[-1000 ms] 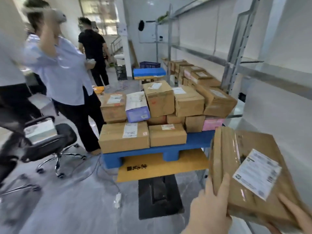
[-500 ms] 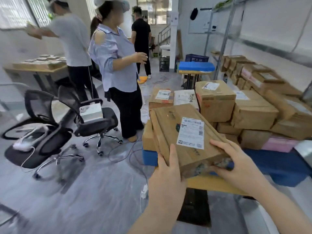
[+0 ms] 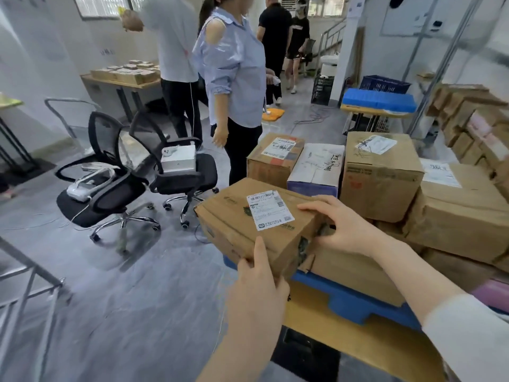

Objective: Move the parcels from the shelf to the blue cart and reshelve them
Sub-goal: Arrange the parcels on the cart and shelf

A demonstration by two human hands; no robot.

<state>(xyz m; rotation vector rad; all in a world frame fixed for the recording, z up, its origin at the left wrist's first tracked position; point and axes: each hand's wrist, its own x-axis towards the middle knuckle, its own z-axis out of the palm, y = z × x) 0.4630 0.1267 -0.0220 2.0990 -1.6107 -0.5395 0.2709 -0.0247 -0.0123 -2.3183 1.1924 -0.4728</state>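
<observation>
both hands are gripping one parcel (image 3: 256, 224). the left hand (image 3: 257, 288) is clasping its near edge, thumb on top. the right hand (image 3: 341, 227) is closing over its far corner, above the blue cart (image 3: 349, 301).

Brown parcel (image 3: 256, 227), seemingly blue cart (image 3: 355, 301)

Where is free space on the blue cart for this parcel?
Little shows: the blue cart is stacked with boxes, crowded toward the right. The held parcel sits at the near-left corner atop a flat box. The only bare deck showing is the front edge.
</observation>
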